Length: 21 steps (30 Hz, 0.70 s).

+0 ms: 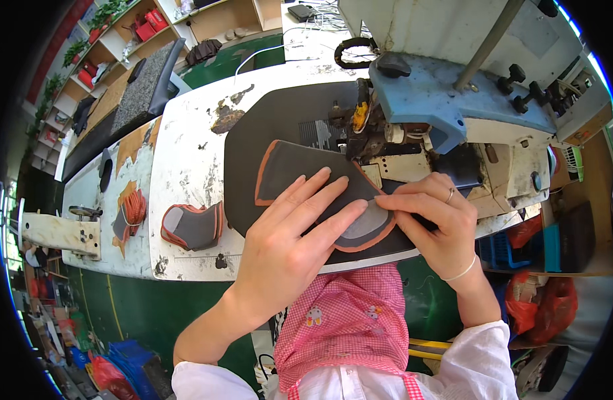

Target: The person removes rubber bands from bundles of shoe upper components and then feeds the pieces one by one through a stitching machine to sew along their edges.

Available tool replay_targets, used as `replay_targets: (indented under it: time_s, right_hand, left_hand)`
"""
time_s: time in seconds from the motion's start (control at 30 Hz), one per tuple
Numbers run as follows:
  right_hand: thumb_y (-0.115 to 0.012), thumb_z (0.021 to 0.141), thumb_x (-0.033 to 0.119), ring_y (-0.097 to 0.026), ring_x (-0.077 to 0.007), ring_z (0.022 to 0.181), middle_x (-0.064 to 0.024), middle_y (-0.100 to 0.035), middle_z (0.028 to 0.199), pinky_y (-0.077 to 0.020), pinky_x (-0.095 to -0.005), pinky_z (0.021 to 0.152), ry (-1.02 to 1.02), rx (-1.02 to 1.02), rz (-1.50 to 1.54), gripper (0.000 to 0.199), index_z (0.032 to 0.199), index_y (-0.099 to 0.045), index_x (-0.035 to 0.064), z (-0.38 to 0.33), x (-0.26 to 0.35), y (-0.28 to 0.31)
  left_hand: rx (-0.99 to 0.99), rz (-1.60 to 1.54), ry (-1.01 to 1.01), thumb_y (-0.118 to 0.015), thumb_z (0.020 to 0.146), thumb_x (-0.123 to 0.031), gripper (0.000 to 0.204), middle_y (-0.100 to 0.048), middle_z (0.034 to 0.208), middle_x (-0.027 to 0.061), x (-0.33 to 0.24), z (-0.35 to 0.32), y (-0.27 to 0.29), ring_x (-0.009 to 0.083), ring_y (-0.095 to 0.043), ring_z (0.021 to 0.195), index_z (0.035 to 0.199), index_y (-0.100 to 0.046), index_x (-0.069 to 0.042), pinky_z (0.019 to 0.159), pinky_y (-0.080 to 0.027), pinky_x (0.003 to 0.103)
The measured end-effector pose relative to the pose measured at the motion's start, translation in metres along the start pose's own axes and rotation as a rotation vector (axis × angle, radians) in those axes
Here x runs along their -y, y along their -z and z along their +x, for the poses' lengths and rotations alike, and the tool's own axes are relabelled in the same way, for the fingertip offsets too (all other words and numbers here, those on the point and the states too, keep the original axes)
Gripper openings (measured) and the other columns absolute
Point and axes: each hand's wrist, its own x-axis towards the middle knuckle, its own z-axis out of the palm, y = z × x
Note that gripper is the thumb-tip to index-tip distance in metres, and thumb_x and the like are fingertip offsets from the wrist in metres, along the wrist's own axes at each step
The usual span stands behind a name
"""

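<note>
A dark grey shoe-upper piece (294, 168) with an orange border lies on the black plate (246, 143) of the machine. Its upper right edge runs close to the machine's working head (363, 143). My left hand (290, 237) rests on the piece with fingers stretched out and spread, pressing it from above. Beside a lighter grey patch (363, 223) at the piece's right end, my right hand (436, 217) pinches the orange-bordered edge between thumb and forefinger. The fingertips partly cover the edge there.
A stack of similar pieces (193, 227) sits on the worn white table (186, 147) at left. Farther left lies a tied bundle of orange strips (134, 208). The machine's blue arm (446, 93) overhangs the right side. A blue basket (500, 250) stands low at right.
</note>
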Motion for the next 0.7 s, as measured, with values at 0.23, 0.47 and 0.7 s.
replay_targets:
  time_s: [0.23, 0.47, 0.7]
  right_hand:
    - [-0.078, 0.069, -0.002, -0.066, -0.0230, 0.083, -0.0045, -0.071, 0.091, -0.0497, -0.0362, 0.076, 0.025, -0.030, 0.010, 0.034, 0.100, -0.079, 0.0112, 0.000, -0.003, -0.002]
    - [-0.078, 0.068, -0.002, -0.065, -0.0231, 0.083, -0.0040, -0.071, 0.092, -0.0482, -0.0361, 0.075, 0.032, -0.035, -0.006, 0.036, 0.101, -0.079, 0.0118, -0.004, -0.004, 0.000]
    - [-0.075, 0.068, -0.005, -0.063, -0.0234, 0.081, -0.0031, -0.071, 0.095, -0.0471, -0.0358, 0.074, 0.071, -0.017, 0.008, 0.033, 0.097, -0.077, 0.0103, -0.012, -0.009, 0.007]
  left_hand:
    - [0.037, -0.024, 0.008, -0.067, 0.067, 0.010, 0.057, -0.069, 0.125, 0.0152, 0.002, 0.005, 0.002, 0.0374, -0.062, 0.124, 0.119, -0.074, -0.011, 0.107, -0.050, 0.048]
    - [0.090, -0.064, 0.018, -0.068, 0.074, 0.006, 0.051, -0.067, 0.129, 0.0152, 0.009, 0.009, 0.010, 0.0363, -0.061, 0.127, 0.119, -0.076, -0.016, 0.110, -0.048, 0.049]
    - [0.145, -0.035, -0.027, -0.069, 0.079, -0.001, 0.042, -0.066, 0.132, 0.0154, 0.018, 0.012, 0.014, 0.0366, -0.059, 0.130, 0.118, -0.077, -0.017, 0.110, -0.046, 0.049]
